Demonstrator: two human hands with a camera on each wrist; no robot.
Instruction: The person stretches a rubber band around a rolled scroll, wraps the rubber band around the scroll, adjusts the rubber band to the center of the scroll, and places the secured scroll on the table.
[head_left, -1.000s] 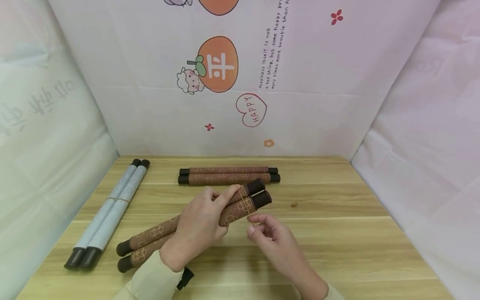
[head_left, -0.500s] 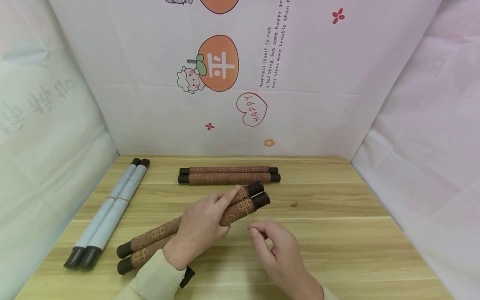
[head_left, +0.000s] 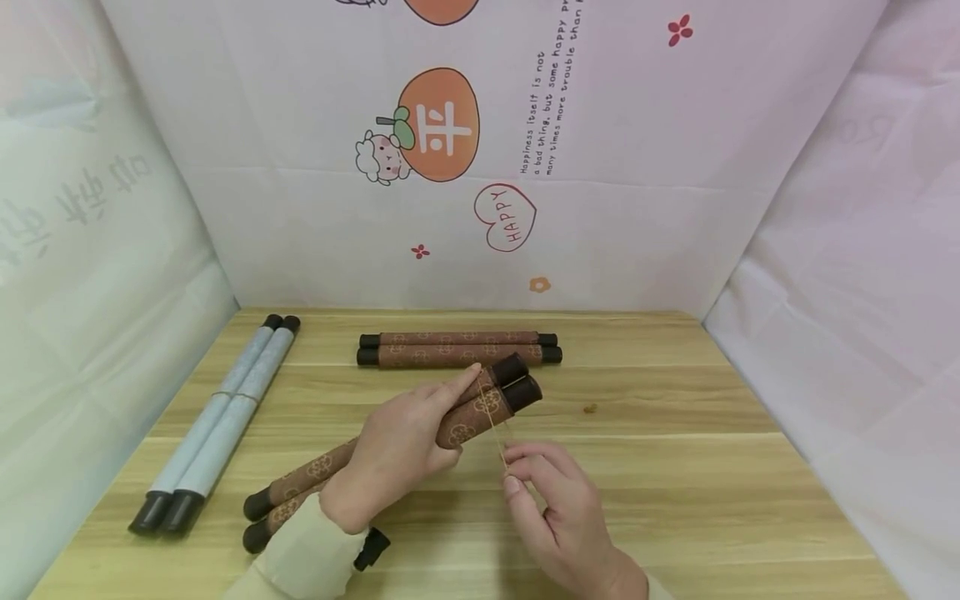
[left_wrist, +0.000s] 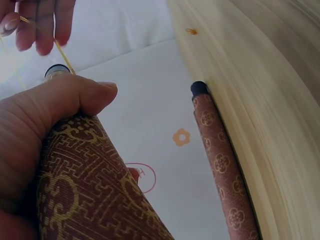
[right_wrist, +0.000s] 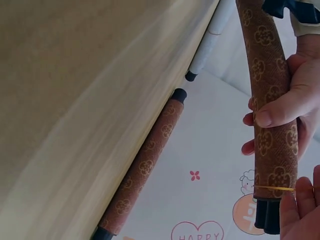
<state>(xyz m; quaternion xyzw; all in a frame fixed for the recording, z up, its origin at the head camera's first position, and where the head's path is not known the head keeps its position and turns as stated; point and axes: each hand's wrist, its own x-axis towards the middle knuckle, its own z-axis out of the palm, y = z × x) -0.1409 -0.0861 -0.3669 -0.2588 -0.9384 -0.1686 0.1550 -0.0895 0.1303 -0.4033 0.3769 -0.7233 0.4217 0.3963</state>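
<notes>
My left hand grips a brown patterned scroll rolled into two side-by-side rolls with black end caps. The scroll is held aslant above the table, right end farther away. Around the rolls near their right end runs a thin yellow rubber band. My right hand pinches that band between thumb and fingertips and stretches it out below the scroll. In the left wrist view, the left thumb lies across the roll, and the right-hand fingers with the taut band show beyond its capped end.
A second brown scroll lies along the back of the wooden table. At the left lies a pale blue-grey scroll with a band round its middle. A small yellow-brown loop lies at the right. White printed cloth surrounds the table.
The right hand has drawn the band down, and its strands now stretch visibly from the scroll to the fingertips. The scroll's left end has shifted slightly right in the left hand's hold.
</notes>
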